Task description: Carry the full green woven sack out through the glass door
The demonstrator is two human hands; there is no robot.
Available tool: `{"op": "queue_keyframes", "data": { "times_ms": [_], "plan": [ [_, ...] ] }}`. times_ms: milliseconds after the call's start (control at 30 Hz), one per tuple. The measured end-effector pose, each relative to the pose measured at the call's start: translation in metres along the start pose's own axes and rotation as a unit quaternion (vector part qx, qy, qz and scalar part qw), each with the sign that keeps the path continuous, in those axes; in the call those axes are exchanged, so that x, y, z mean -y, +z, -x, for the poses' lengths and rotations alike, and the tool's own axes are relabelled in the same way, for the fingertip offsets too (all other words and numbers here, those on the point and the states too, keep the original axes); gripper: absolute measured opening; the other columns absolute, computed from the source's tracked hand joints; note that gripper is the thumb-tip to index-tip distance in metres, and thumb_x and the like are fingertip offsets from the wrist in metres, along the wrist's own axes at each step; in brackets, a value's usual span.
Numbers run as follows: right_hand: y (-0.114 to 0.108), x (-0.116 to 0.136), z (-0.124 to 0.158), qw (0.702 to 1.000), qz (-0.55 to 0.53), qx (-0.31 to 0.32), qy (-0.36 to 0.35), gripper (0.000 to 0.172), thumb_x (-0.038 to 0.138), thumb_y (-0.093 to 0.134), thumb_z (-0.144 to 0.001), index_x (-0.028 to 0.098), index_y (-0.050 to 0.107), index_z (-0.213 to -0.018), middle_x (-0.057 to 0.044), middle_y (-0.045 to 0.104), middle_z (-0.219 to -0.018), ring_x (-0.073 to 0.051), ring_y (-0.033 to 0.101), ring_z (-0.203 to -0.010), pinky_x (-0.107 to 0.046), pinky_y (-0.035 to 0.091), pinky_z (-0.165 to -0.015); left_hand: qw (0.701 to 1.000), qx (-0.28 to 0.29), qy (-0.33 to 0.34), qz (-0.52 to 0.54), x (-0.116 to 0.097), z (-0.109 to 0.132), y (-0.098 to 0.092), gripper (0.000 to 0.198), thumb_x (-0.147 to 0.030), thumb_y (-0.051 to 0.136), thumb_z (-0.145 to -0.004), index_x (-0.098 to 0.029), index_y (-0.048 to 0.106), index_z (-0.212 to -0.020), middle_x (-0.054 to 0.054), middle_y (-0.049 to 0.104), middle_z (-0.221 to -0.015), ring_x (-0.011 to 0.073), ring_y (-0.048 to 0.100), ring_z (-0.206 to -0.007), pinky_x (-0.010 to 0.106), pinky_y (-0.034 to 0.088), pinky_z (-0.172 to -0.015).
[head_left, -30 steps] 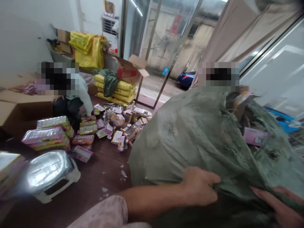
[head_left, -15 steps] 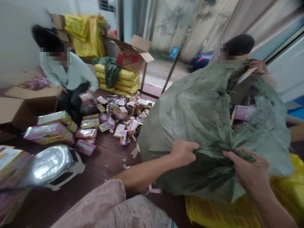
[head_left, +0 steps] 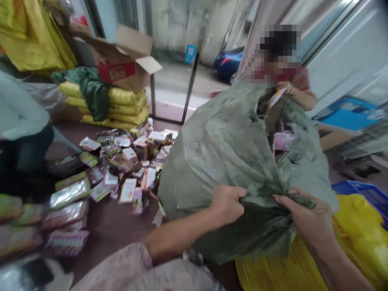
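A large, full green woven sack stands in front of me, with a torn gap in its upper side. Through the gap, pink packaging and cardboard show. My left hand is closed on a fold of the sack's near side. To the right of it, my right hand grips a gathered, twisted bunch of the same cloth. Behind the sack, another person's hand is at its top, by the opening.
Torn small boxes lie heaped on the floor left of the sack. Wrapped packs sit nearer. Folded yellow sacks bear an open carton. Yellow sacking lies at right, beside a blue crate. A seated person is at left.
My view has swung to the right, so the scene shifts left. Both my hands keep their hold on the sack. The person behind it shows more of an arm at its top.
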State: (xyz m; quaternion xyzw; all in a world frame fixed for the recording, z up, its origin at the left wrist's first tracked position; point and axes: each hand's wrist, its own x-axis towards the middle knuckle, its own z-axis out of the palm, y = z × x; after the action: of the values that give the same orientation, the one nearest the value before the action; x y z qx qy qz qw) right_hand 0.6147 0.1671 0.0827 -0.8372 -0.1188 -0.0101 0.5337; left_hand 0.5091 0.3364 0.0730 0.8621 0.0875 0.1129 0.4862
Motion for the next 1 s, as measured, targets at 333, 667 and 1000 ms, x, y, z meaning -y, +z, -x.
{"op": "queue_keyframes", "data": {
  "times_ms": [333,667,1000],
  "plan": [
    [0.008,-0.012,-0.117,0.985,-0.100,0.039,-0.138,0.035,0.048,0.066,-0.060,0.021,0.044,-0.053,0.004,0.038,-0.053,-0.012,0.038,-0.052,-0.024,0.032,-0.049,0.988,-0.150,0.025,0.018,0.000,-0.088,0.037,0.037,-0.005,0.055,-0.058,-0.017,0.022,-0.049,-0.004,0.016,-0.060,0.0080,0.022,-0.061,0.025,0.011,-0.054],
    [-0.007,-0.038,-0.209,0.968,-0.173,0.026,-0.179,0.028,0.045,0.060,-0.059,0.021,0.047,-0.054,0.001,0.047,-0.055,-0.015,0.045,-0.056,-0.025,0.041,-0.054,0.976,-0.215,0.036,0.015,0.008,-0.181,0.085,0.039,-0.008,0.055,-0.061,-0.019,0.018,-0.053,-0.004,0.016,-0.061,0.0081,0.020,-0.060,0.024,0.012,-0.054],
    [0.014,-0.077,-0.258,0.965,-0.201,0.017,-0.170,0.027,0.045,0.059,-0.061,0.021,0.048,-0.055,0.001,0.048,-0.056,-0.015,0.049,-0.055,-0.023,0.043,-0.054,0.968,-0.248,-0.024,0.014,0.026,-0.225,0.107,0.039,-0.007,0.057,-0.057,-0.018,0.020,-0.053,-0.004,0.016,-0.060,0.0092,0.021,-0.062,0.028,0.013,-0.058]
  ]
}}
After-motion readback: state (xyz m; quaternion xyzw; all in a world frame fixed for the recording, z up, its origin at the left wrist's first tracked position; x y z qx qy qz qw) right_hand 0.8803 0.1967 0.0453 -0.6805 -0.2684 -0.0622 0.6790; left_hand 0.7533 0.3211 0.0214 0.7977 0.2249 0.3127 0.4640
